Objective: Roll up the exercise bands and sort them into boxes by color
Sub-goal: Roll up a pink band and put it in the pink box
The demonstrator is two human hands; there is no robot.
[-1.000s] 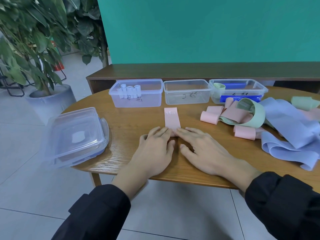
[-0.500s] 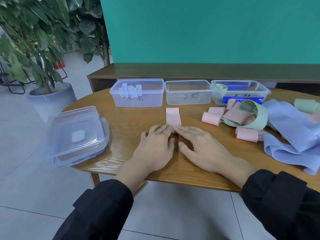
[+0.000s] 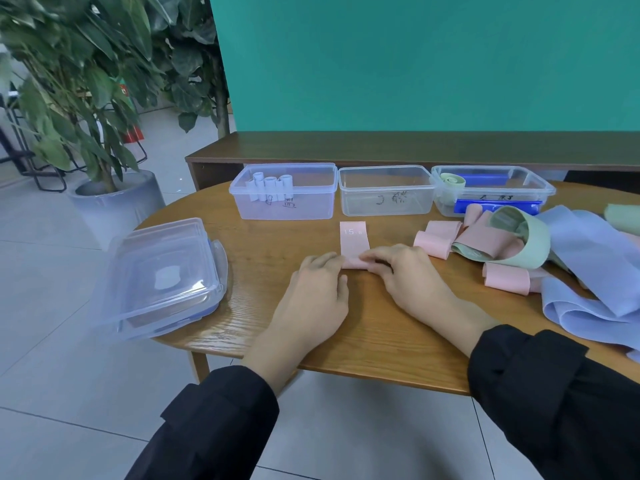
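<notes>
Holding white rolls: left box

Both hands side by side (left hand, right hand), fingers curled

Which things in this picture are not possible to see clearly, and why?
- Pink band, head view: its rolled end is hidden under the left hand and right hand.
- Handwritten labels on the middle box: too small to read.
- Lavender bands: cut off by the right edge.
- Stacked lids: count unclear through clear plastic.
</notes>
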